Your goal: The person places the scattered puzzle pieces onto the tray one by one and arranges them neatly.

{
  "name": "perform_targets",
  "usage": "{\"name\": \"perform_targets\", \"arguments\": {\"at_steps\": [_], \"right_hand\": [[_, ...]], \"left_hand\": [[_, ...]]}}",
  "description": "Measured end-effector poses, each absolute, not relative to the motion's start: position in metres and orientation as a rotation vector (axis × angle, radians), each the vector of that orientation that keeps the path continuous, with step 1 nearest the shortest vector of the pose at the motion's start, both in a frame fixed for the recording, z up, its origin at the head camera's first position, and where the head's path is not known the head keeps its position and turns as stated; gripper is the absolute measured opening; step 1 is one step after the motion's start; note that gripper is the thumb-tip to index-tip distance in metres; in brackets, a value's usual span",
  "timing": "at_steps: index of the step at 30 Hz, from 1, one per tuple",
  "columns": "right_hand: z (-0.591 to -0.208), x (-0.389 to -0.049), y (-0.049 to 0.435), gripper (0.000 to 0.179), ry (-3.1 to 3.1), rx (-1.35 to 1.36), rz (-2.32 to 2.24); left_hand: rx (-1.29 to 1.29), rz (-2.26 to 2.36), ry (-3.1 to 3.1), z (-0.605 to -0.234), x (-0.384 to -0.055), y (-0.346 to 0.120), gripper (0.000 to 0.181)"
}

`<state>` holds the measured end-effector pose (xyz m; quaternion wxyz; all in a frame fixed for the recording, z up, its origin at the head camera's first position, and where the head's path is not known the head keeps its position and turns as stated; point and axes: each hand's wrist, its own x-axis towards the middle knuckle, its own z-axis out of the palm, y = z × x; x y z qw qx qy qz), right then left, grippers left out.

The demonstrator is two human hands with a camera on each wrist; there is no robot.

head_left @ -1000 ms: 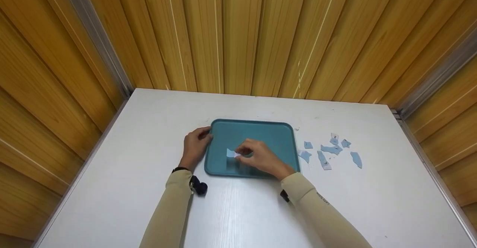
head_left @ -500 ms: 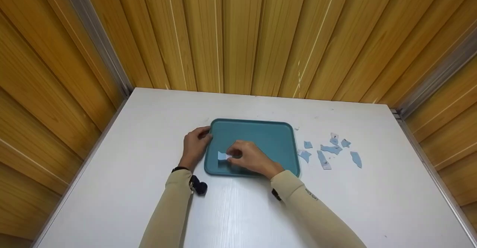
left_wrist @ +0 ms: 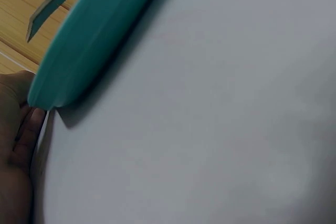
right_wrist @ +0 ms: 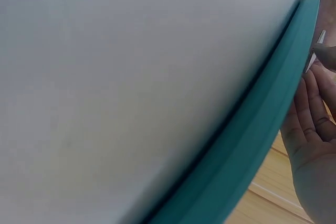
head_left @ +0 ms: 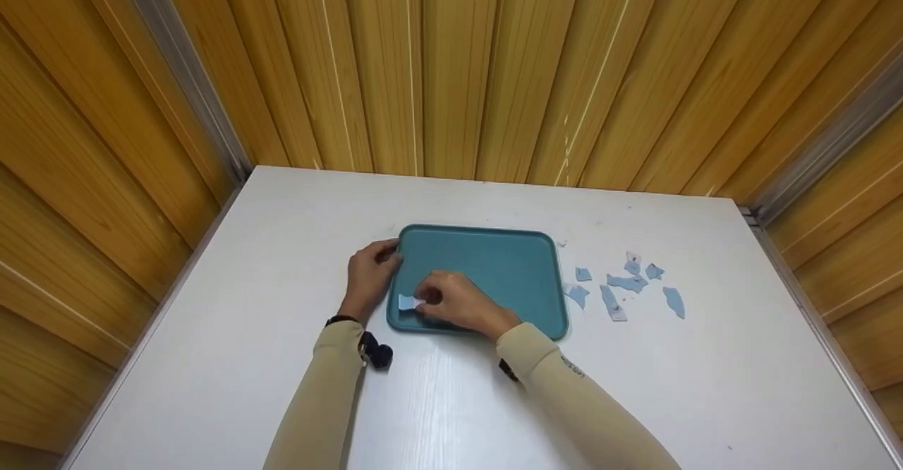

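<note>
Over near left corner of teal tray [head_left: 487, 251], right hand [head_left: 457, 303] pinches blue paper [head_left: 408, 302]; left hand [head_left: 370, 274] touches left rim [head_left: 392, 286], grip unclear; torn scraps [head_left: 625, 284] lie right.

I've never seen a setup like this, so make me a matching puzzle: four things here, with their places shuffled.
1. Teal rectangular tray with rounded corners
2. Small light-blue and whitish paper piece
3. Loose, mostly light-blue torn paper scraps
4. Bare left hand

A. Pinched by the bare right hand
B. At the tray's left edge
C. Beneath the right hand
D. Scattered on the white table, right of the tray

Pairs: 1-C, 2-A, 3-D, 4-B
</note>
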<state>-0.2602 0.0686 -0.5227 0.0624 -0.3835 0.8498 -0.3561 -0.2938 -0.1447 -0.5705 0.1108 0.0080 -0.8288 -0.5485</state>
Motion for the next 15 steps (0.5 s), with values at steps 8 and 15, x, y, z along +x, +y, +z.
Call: {"name": "perform_targets", "arguments": {"at_steps": [8,15], "right_hand": [[-0.525,-0.2591,0.0615,0.017,2.552,-1.166,-1.04],[-0.5257,-0.2582,0.0594,0.016,2.564,-1.223,-1.026]], "left_hand": [[0.016,-1.587,-2.427,-0.5723,-0.2961,-0.1463,0.034],[0.031,-1.589,-2.437,-0.5714,-0.2951,-0.1441,0.034]]}}
